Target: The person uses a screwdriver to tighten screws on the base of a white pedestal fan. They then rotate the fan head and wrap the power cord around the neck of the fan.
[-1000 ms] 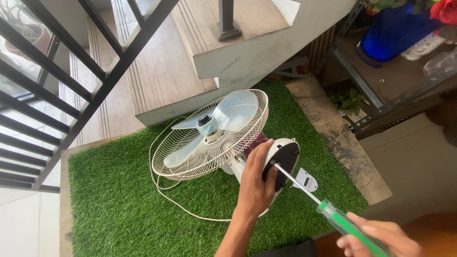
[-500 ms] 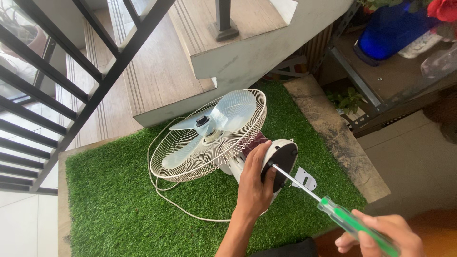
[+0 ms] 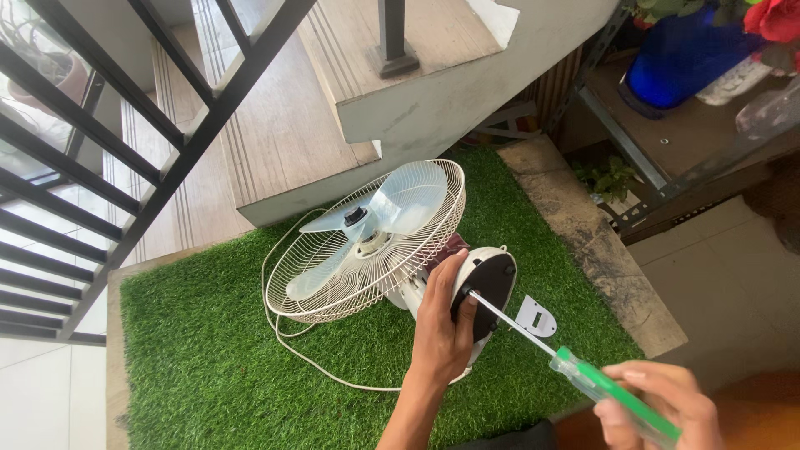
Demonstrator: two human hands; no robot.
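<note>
No packages, signs or screens are seen. One possible label is noted: a small dark rectangular patch on the white bracket plate (image 3: 536, 317), lying on the green turf (image 3: 208, 358) at about 3 o'clock of the fan base (image 3: 492, 279). Its detail cannot be made out.

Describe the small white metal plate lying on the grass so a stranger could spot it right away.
Find the green artificial grass mat at the foot of the stairs, where a white fan lies tipped over. Just right of the fan's round dark base, under the screwdriver shaft, lies the plate: flat, pale, rounded on top, with a slot.
</note>
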